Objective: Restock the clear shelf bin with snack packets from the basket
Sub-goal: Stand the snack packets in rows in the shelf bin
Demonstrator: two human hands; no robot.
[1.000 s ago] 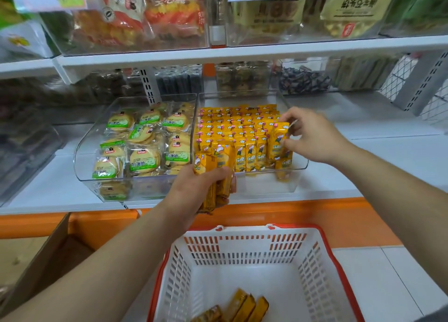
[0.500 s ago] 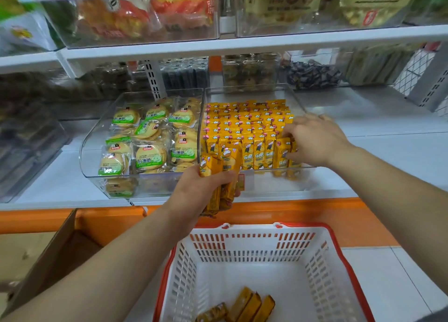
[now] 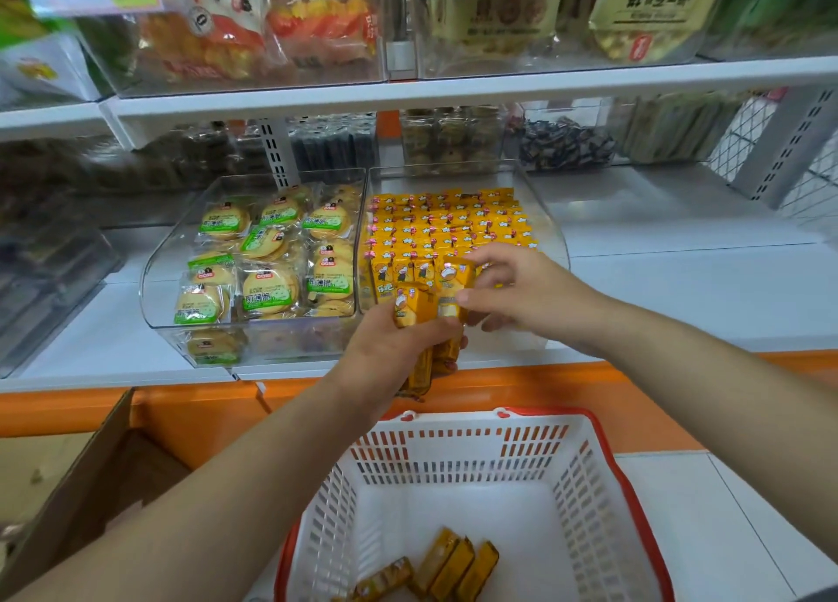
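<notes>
R fingertips (image 3: 463, 298), thumb & forefinger, pinch the top of one yellow packet (image 3: 453, 277); the other fingers are loosely spread. The right hand (image 3: 535, 295) hovers over the near-right corner of the clear bin (image 3: 557, 239). L fingers (image 3: 421, 336) curl tight round a bundle of packets (image 3: 417, 313). The left hand (image 3: 385, 352) holds it just in front of the bin's near wall, above the basket (image 3: 453, 461).

Step, I'd say: taking singles off the bundle & slotting them into the near row. Next move needs the pinched pkt drawn clear, then set on end in the front-right gap. Pkts in hand stand upright, long axis approx vertical, printed tops up, like the bin's rows. A few spare pkts (image 3: 453, 565) lie flat in the basket, long axes near-left to far-right.
</notes>
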